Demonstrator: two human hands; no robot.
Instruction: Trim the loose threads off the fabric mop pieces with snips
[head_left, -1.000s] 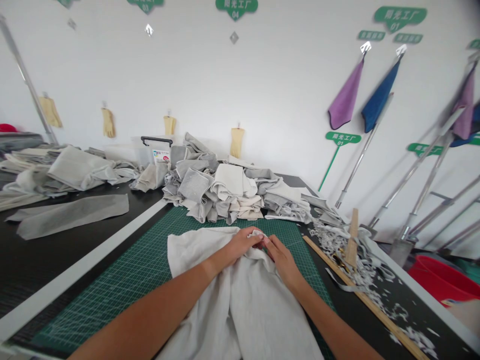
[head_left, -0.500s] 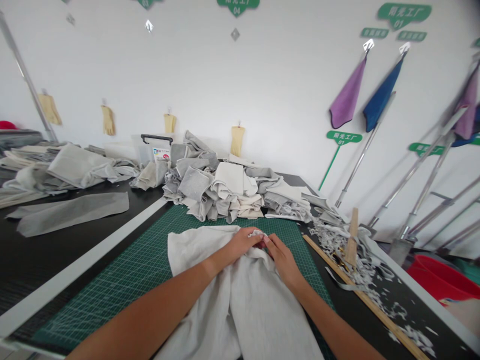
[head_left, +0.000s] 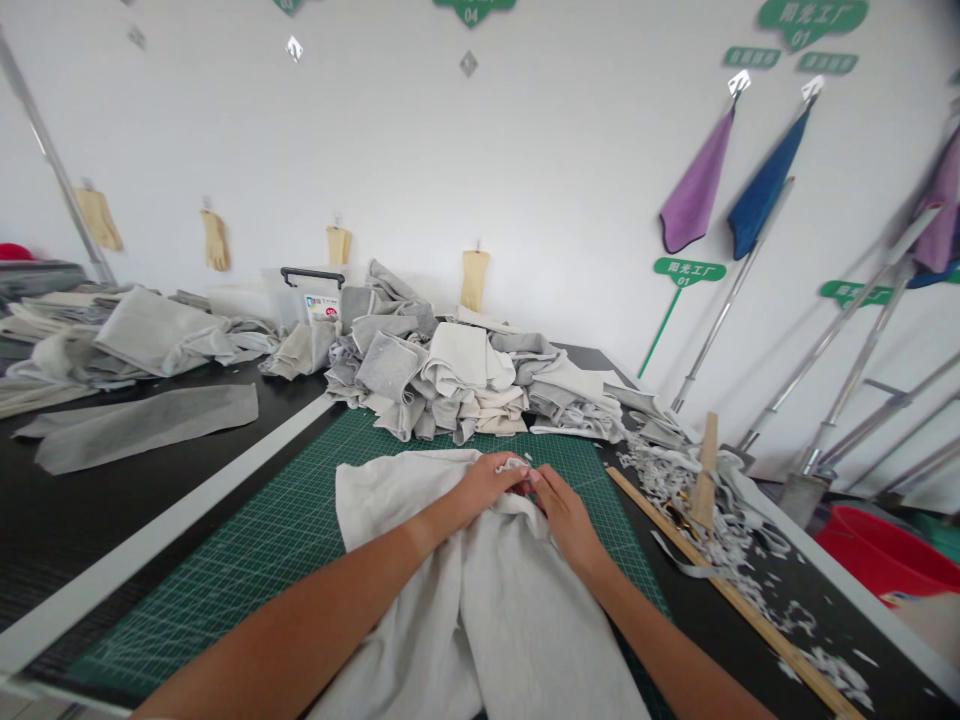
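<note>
A large pale grey fabric piece (head_left: 517, 600) lies bunched over the green cutting mat (head_left: 292, 520) and runs down toward me. My left hand (head_left: 491, 485) pinches its gathered far edge. Right beside it, my right hand (head_left: 555, 500) is closed on the same edge, thumb and fingers pressed together. The two hands nearly meet, and a small fold of cloth stands up between them. The fingertips are partly hidden by the folds. To the left of my forearm, a flat flap of the fabric spreads over the mat.
Behind the mat rises a heap of folded grey cloths (head_left: 457, 370), with a clear lidded box (head_left: 300, 300) behind it. Another cloth pile (head_left: 150, 330) is at left. On the right lie a wooden ruler (head_left: 735, 600), scraps (head_left: 750, 540), a wooden stick (head_left: 705, 475) and a red bucket (head_left: 885, 555).
Both hands keep their hold on the fabric edge with hardly any movement. The right fingers shift very slightly. The view tilts a little.
</note>
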